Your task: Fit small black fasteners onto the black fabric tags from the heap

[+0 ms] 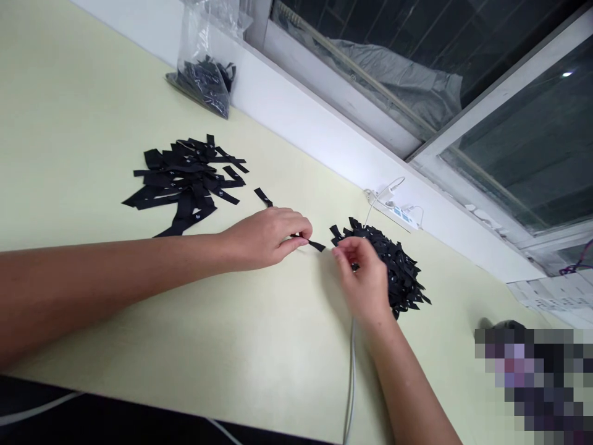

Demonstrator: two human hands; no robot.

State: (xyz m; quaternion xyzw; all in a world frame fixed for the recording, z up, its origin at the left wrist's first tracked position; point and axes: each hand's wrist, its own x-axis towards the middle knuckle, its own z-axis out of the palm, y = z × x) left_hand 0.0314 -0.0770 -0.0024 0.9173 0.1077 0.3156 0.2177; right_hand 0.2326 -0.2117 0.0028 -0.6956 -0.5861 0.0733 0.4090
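Note:
My left hand (273,238) pinches a black fabric strip (317,246) between thumb and fingertips, above the table. One end of the strip points toward my right hand. Another black end (263,197) shows behind the left hand; whether it belongs to the same strip is hidden. My right hand (364,275) is just right of the strip's tip, apart from it, thumb and index finger drawn together. Anything between those fingers is too small to make out. Behind the right hand lies a dense heap of black strips (401,272). A looser pile of strips (185,176), some with small white marks, lies left.
A clear plastic bag (204,80) holding black pieces stands at the table's back edge. A white power strip (398,213) with plugged cables is by the low wall. A grey cable (352,383) crosses the table (259,346) under my right arm. Windows rise behind.

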